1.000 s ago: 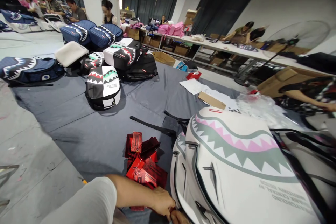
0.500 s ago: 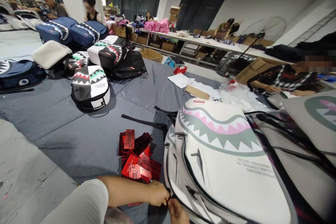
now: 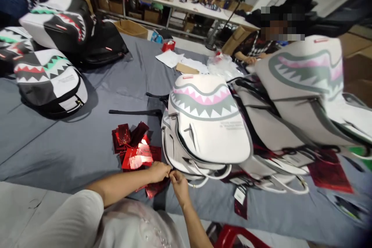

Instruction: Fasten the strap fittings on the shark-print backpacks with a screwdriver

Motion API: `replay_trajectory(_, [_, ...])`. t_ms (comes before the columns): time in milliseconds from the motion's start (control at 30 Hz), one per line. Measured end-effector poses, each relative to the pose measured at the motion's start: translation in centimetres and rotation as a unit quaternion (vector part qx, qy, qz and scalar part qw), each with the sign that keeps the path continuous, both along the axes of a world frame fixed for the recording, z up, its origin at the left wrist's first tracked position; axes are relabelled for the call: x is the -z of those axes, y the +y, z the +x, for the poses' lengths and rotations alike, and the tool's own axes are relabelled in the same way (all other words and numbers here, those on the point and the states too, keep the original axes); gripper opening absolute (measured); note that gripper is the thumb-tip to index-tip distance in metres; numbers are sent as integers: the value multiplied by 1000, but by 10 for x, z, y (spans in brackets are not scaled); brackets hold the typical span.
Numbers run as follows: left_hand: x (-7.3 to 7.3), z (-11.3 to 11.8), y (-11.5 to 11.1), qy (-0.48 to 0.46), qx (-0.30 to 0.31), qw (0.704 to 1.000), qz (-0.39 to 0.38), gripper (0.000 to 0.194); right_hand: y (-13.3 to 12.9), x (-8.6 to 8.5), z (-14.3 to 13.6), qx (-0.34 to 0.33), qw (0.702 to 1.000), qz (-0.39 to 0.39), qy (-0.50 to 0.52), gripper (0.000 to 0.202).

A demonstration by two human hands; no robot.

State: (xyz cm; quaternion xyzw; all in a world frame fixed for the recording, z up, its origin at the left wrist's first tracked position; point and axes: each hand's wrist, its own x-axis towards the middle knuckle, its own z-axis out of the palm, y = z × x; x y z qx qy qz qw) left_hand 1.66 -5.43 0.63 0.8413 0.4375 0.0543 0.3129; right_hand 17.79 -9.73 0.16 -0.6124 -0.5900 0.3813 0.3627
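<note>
Left hand (image 3: 159, 172) and right hand (image 3: 178, 186) meet, fingers closed in narrow pinches, at the near corner of a pale shark-mouth backpack (image 3: 216, 135); anything between the fingertips is too small to tell. The backpack lies face up on grey cloth (image 3: 93, 143), close to the body, probably so both hands reach its edge. Shiny red tags (image 3: 141, 155) lie heaped beside the left hand, likely for easy reach. Beyond sit black-and-white backpacks (image 3: 62, 81) and a co-worker (image 3: 250, 56)
</note>
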Motion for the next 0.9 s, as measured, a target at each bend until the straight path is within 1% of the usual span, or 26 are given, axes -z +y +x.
replay_trajectory(67, [-1, -2, -1, -6, -2, 1000, -3, 19, -2, 5, -2, 23, 999, -4, 23, 31])
replay_trajectory(200, [-2, -4, -5, -4, 6, 1000, -13, 14, -7, 16, -6, 52, 996, -8, 75, 27])
replay_trajectory(300, [-2, -4, -6, 0, -8, 1000, 1, 15, -8, 19, -8, 65, 992, -7, 107, 24])
replay_trajectory(367, [-3, -4, -6, 2, -4, 1000, 5, 16, -8, 20, -9, 74, 990, -7, 120, 23])
replay_trajectory(467, [-3, -3, -6, 8, 11, 1000, 6, 15, -8, 20, -8, 83, 988, -7, 131, 22])
replay_trajectory(600, [-5, -2, -5, 9, 9, 1000, 18, 18, -8, 22, -7, 94, 986, -5, 136, 22])
replay_trajectory(733, [-6, -2, -3, 19, 12, 1000, 12, 14, -7, 24, -8, 101, 986, -5, 135, 23])
replay_trajectory(833, [-7, -2, -3, 19, 4, 1000, 18, 18, -7, 25, -8, 108, 985, -3, 133, 24])
replay_trajectory(900, [-7, -2, -4, 18, 9, 1000, 16, 19, -6, 25, -6, 109, 986, -4, 130, 25])
